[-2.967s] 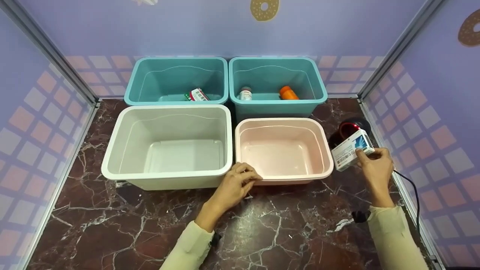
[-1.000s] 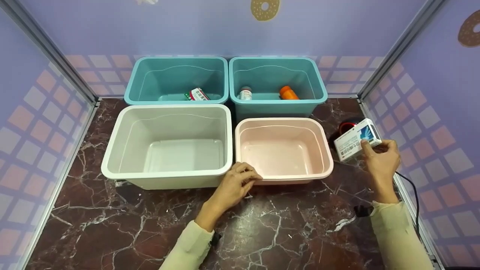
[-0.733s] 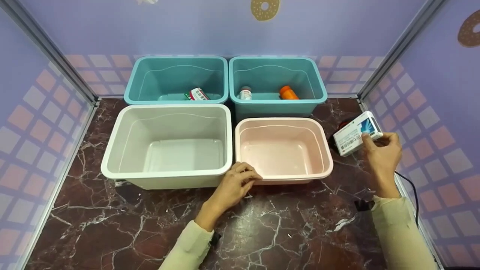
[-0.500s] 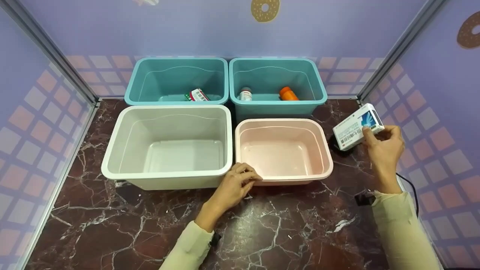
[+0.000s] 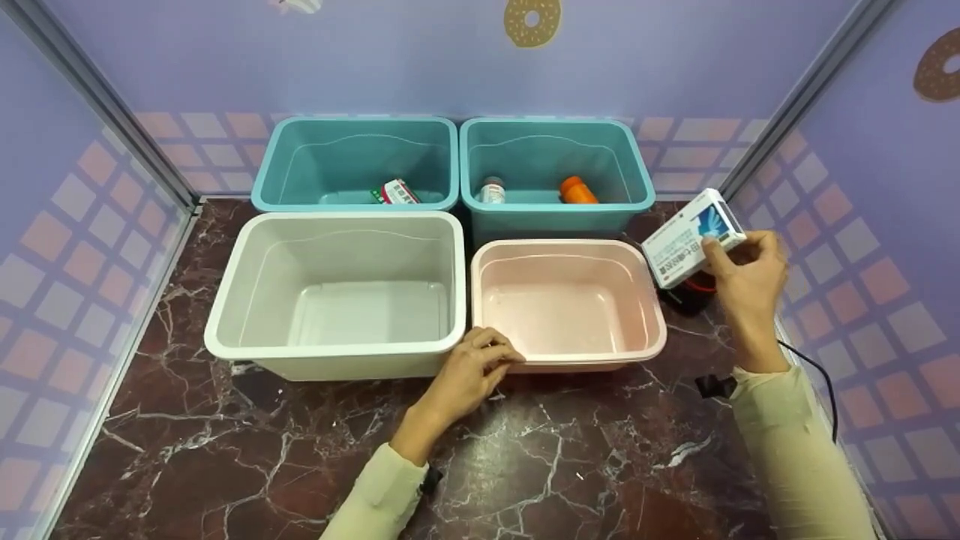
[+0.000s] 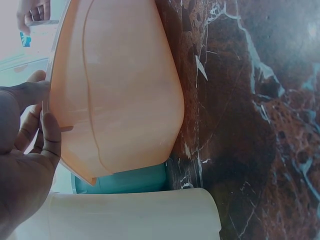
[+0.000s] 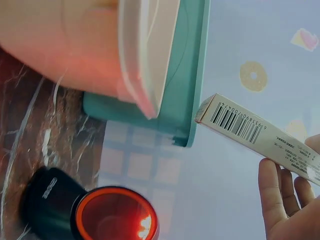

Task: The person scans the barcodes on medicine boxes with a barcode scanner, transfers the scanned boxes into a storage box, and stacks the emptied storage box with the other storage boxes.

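Observation:
My right hand (image 5: 750, 281) pinches a white medicine box (image 5: 686, 244) with a blue picture, tilted, near the right rim of the pink bin. In the right wrist view the barcode side of that medicine box (image 7: 240, 122) shows, with my fingers at its far end. A black barcode scanner (image 7: 115, 215) with a glowing red window stands below the box; the head view has it partly hidden behind the box. My left hand (image 5: 469, 367) grips the near left rim of the pink bin (image 5: 570, 357). In the left wrist view its thumb (image 6: 51, 135) lies against the bin's outside.
A white bin (image 5: 337, 351) stands left of the pink one. Behind them, one teal bin (image 5: 352, 205) holds a small red, white and green box (image 5: 398, 192); the other teal bin (image 5: 555, 206) holds a white bottle (image 5: 492, 192) and an orange bottle (image 5: 577, 191). A cable (image 5: 821, 367) runs along the right wall.
My right hand has lifted the medicine box up and away from me, lately also leftward, over the scanner. The left hand has stayed on the pink bin's rim.

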`<control>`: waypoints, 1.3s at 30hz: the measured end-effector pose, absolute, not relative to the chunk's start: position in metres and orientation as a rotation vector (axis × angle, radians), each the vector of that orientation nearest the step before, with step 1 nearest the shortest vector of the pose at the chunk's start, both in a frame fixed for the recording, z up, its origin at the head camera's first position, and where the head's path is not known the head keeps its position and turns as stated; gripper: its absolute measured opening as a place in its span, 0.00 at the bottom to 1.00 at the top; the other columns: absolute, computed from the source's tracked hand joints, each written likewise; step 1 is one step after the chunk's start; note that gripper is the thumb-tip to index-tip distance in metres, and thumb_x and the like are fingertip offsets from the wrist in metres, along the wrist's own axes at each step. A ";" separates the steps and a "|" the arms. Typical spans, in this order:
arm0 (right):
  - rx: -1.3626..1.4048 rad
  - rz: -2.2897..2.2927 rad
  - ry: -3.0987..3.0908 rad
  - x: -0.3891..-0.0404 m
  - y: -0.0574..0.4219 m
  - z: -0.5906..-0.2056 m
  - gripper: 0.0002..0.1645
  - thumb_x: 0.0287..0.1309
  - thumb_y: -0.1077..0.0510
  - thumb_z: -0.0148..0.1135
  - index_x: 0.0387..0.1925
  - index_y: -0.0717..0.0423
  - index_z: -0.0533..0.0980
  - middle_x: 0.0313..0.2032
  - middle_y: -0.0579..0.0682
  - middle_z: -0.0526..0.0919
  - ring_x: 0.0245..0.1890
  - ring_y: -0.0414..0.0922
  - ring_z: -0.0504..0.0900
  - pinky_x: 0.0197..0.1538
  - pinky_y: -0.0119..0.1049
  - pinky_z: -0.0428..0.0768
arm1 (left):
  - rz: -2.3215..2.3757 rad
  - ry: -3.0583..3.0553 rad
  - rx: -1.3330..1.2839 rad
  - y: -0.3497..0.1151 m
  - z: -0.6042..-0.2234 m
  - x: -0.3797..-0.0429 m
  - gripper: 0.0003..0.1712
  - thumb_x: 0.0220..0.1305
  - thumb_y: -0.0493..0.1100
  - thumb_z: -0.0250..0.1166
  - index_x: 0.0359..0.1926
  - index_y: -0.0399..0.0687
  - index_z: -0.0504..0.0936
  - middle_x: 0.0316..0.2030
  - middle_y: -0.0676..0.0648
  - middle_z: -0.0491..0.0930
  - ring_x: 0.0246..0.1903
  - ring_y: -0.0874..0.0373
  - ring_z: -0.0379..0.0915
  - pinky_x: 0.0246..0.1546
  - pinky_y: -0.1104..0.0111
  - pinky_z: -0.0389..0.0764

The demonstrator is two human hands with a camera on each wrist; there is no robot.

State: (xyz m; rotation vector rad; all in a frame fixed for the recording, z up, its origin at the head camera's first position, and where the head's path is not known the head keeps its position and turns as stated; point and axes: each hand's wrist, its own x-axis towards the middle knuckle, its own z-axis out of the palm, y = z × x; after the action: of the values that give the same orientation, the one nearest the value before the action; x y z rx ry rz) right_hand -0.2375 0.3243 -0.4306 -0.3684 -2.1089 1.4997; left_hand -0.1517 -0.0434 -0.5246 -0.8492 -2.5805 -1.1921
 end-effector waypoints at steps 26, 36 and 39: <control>-0.129 1.602 -2.101 -0.260 0.264 -0.419 0.16 0.51 0.60 0.74 0.31 0.51 0.70 0.26 0.42 0.79 0.27 0.36 0.81 0.27 0.29 0.85 | -1.184 -2.569 -0.852 -0.043 -0.525 -0.151 0.11 0.60 0.34 0.68 0.41 0.51 0.89 0.41 0.51 0.81 0.49 0.53 0.74 0.55 0.64 0.78; -0.100 1.600 -2.123 -0.271 0.245 -0.415 0.15 0.50 0.59 0.73 0.31 0.52 0.71 0.29 0.44 0.79 0.30 0.37 0.80 0.28 0.25 0.83 | -1.183 -2.576 -0.850 -0.043 -0.526 -0.151 0.11 0.59 0.33 0.69 0.41 0.51 0.89 0.42 0.51 0.81 0.49 0.53 0.74 0.55 0.63 0.78; -0.094 1.569 -2.152 -0.274 0.240 -0.414 0.16 0.51 0.58 0.73 0.31 0.52 0.71 0.29 0.43 0.79 0.30 0.36 0.80 0.29 0.23 0.81 | -1.182 -2.571 -0.854 -0.043 -0.525 -0.151 0.11 0.59 0.33 0.69 0.41 0.52 0.89 0.42 0.51 0.81 0.49 0.53 0.74 0.55 0.63 0.78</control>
State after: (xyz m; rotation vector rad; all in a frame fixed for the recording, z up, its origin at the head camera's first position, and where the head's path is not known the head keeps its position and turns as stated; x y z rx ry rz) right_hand -0.2739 0.2404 -0.4140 -0.0942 -2.1521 1.5690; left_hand -0.1513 -0.0432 -0.5249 -0.8540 -2.5710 -1.1815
